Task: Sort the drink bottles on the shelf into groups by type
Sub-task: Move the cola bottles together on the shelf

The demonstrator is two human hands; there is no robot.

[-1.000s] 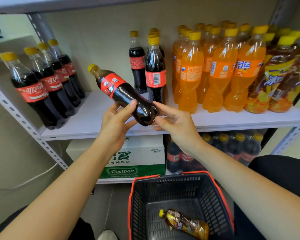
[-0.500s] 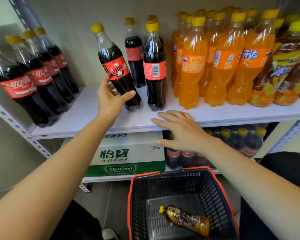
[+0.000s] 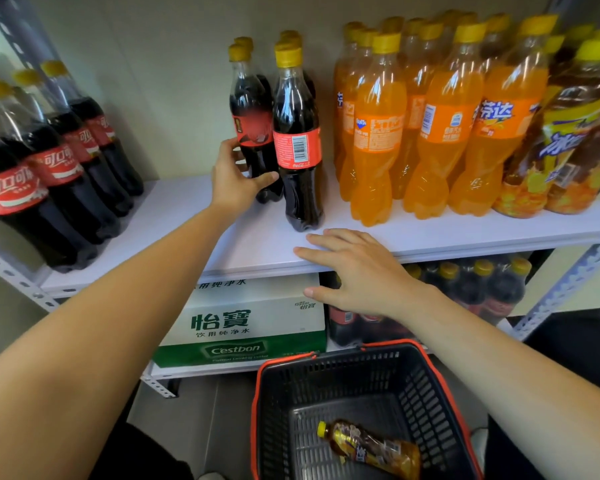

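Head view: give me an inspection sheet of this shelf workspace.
Surface: white shelf board, bottles standing in groups.
Job's things: dark cola bottles with red labels and yellow caps at left, a further cluster mid-shelf; orange soda bottles right of that; brown tea bottles with yellow labels far right.
Clutter: one tea bottle lying in the black plastic basket with red rim below.
Hands: left hand grips an upright mid-shelf cola bottle; right hand rests flat on the shelf's front edge.
Cables: nothing seen.
Surroundings: green-and-white cardboard water carton and more cola bottles on the lower shelf; grey perforated metal uprights.
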